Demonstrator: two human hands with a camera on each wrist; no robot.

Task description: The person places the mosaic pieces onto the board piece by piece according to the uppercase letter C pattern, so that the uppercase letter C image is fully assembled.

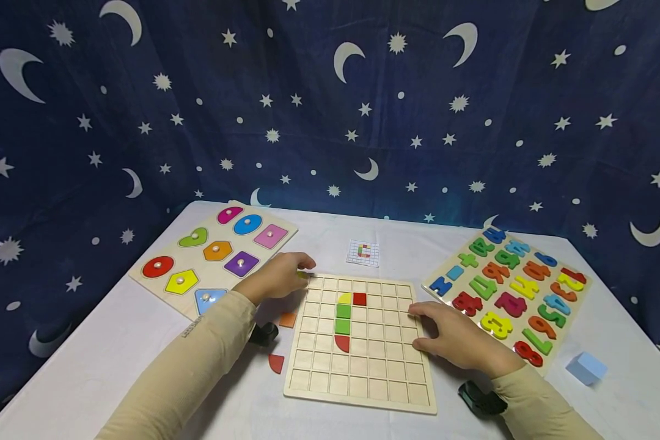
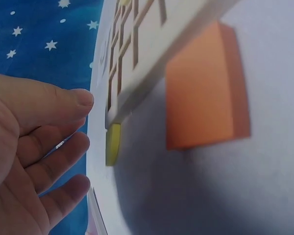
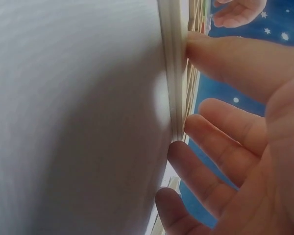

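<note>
A wooden grid board (image 1: 385, 370) lies in the middle of the table. On it sit a yellow quarter-round (image 1: 344, 298), a red square (image 1: 359, 299), two green squares (image 1: 343, 319) and a red quarter-round (image 1: 342, 343). My left hand (image 1: 280, 275) hovers by the board's far left corner, fingers loosely bent and holding nothing. Near its fingertips a yellow piece (image 2: 112, 144) lies against the board's edge. Closer in, an orange square (image 2: 203, 93) and a loose red quarter-round (image 1: 276, 363) rest on the cloth. My right hand (image 1: 456, 335) touches the board's right edge with thumb and fingertips.
Behind the board lies a small pattern card (image 1: 363, 252). A knobbed shape puzzle (image 1: 167, 245) is at left, partly behind the left forearm. At right are a number-and-letter puzzle (image 1: 514, 235) and a light blue block (image 1: 586, 368). A starry curtain (image 1: 308, 110) hangs behind the table.
</note>
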